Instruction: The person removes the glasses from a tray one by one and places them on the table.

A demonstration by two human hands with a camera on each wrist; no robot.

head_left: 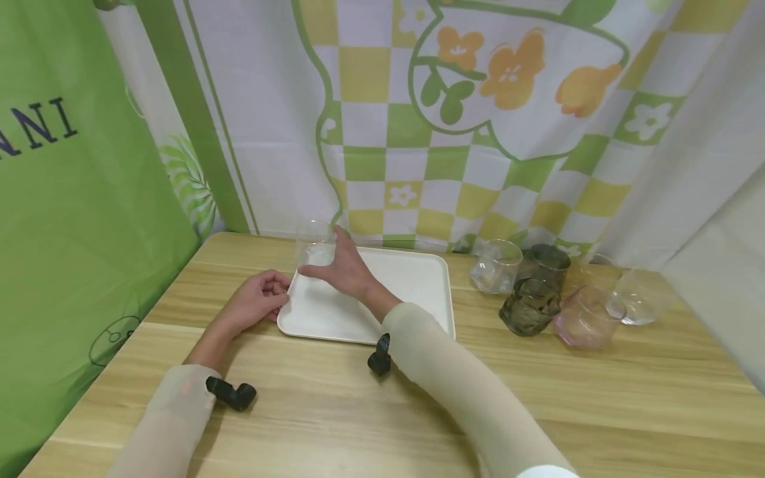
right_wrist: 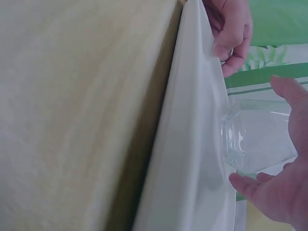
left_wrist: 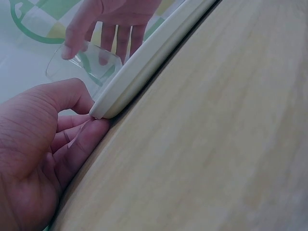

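A white tray (head_left: 406,279) lies on the wooden table (head_left: 335,411). My left hand (head_left: 277,299) pinches its near left corner, the thumb over the rim (left_wrist: 144,62) and curled fingers (left_wrist: 77,144) against the edge below. At the tray's far left corner stands a clear glass (head_left: 313,242). My right hand (head_left: 335,265) holds it between thumb and fingers. In the left wrist view the glass (left_wrist: 86,67) shows beyond the rim, with the right hand's fingers (left_wrist: 118,33) behind it. In the right wrist view the glass (right_wrist: 255,139) rests on the tray (right_wrist: 192,144), thumb (right_wrist: 243,185) at its base.
Several more glasses stand to the tray's right: a clear one (head_left: 496,265), two dark ones (head_left: 530,307), a pink one (head_left: 588,318) and another clear one (head_left: 639,299). A patterned curtain (head_left: 478,133) hangs behind the table and a green banner (head_left: 72,199) on the left.
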